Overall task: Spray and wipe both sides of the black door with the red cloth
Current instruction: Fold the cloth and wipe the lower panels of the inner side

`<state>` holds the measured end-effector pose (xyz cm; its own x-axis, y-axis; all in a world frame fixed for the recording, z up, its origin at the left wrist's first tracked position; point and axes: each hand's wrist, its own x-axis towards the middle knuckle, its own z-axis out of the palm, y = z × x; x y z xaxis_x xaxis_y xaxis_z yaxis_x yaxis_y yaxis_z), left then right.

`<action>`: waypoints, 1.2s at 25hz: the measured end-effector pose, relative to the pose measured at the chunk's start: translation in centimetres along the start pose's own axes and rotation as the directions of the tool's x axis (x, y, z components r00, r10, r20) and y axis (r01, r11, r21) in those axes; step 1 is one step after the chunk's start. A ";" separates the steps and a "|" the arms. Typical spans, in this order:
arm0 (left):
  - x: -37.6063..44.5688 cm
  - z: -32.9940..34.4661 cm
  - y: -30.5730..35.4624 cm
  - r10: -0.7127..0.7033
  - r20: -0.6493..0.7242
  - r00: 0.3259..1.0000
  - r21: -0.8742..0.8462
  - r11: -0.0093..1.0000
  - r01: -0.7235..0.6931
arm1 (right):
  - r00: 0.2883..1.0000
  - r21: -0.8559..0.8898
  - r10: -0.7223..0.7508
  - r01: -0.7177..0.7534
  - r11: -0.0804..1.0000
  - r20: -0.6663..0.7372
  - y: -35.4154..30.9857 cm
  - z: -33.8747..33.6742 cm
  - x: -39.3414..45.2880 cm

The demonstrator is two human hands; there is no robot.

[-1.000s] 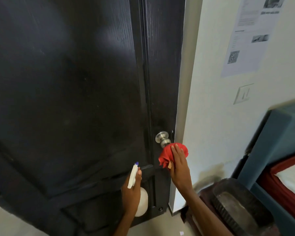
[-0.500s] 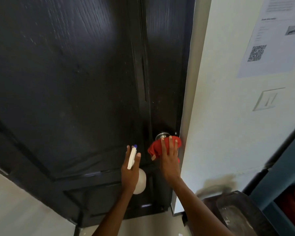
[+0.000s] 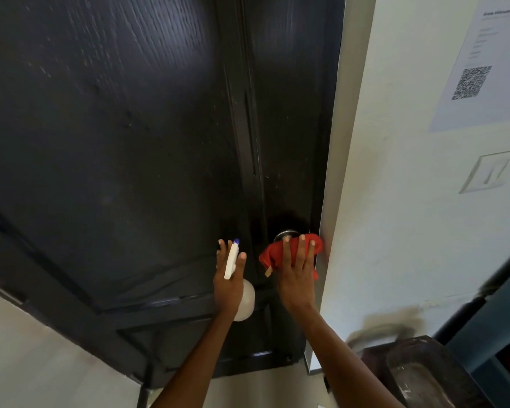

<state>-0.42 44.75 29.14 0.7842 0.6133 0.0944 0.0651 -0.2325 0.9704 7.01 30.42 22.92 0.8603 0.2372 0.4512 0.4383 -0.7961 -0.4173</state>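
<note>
Cloth under right hand covers doorknob

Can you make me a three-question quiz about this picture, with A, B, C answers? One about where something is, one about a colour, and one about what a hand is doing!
1. Where is the red cloth?
A. On the floor
B. Over the door knob
C. On the wall paper

2. What colour is the spray bottle nozzle tip?
A. Blue
B. Green
C. Yellow

3. What is the left hand doing?
A. Hanging empty
B. Pushing the black door
C. Holding the spray bottle

Answers: 1 B, the right hand presses the cloth onto the knob. 2 A, the tip shows blue. 3 C, its fingers wrap the bottle's neck.
</note>
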 end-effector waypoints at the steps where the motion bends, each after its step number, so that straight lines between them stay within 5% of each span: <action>1: 0.3 0.2 -0.1 0.000 -0.006 1.000 -0.011 1.000 0.000 | 1.000 0.011 0.009 -0.009 1.000 -0.004 -0.2 0.1 0.3; 11: 2.8 1.8 -2.3 -0.181 -0.024 0.983 -0.019 0.983 0.181 | 0.998 0.048 0.053 -0.054 0.997 0.023 -0.4 1.3 2.1; 23: -3.9 -1.3 1.4 -0.192 0.007 0.981 -0.111 0.975 0.191 | 0.997 0.268 -0.044 0.026 0.963 0.061 0.9 -3.9 -2.3; 26: -7.1 -0.3 1.4 -0.109 0.124 0.986 -0.114 0.986 0.123 | 0.997 0.334 -0.049 0.025 0.942 0.064 2.4 -5.9 -6.6; 30: -11.0 2.6 1.5 -0.158 0.448 0.880 -0.041 0.979 0.197 | 0.997 0.388 0.019 -0.045 0.920 0.070 5.6 -8.2 -12.5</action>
<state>-7.37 35.67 28.93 0.9563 0.2379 -0.1702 0.1929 -0.0754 0.9783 -3.41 18.44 21.41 0.8845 0.2604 0.3871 0.4661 -0.5272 -0.7105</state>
